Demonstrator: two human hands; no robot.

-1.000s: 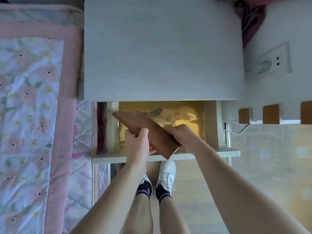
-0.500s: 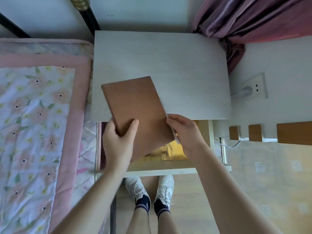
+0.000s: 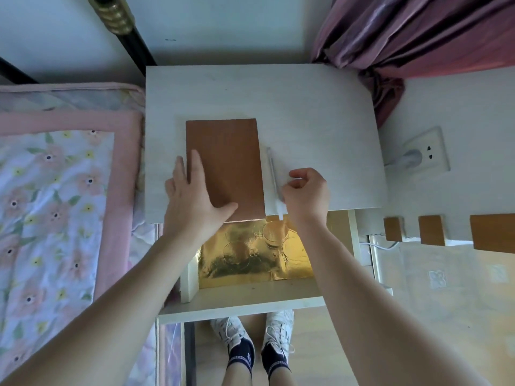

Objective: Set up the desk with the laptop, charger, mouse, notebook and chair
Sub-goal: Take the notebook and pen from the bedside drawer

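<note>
Head view: pale wood-grain rectangular table [image 3: 292, 107] against a white wall, pink floral quilted bed [image 3: 55, 204] to the left, mauve curtain [image 3: 418, 37] far right, white wall socket [image 3: 429, 151] with a plug in it on the right. Open drawer [image 3: 250, 298] under the near edge, lined with gold foil [image 3: 250, 263]; clear glass cups in it. Brown rectangular notebook [image 3: 225, 162] lies flat on the table, near-left. Left hand [image 3: 192, 201] spread flat on its cover. Right hand [image 3: 305, 196] pinching a white pen [image 3: 274, 179] just beside the notebook. No readable writing.
</note>
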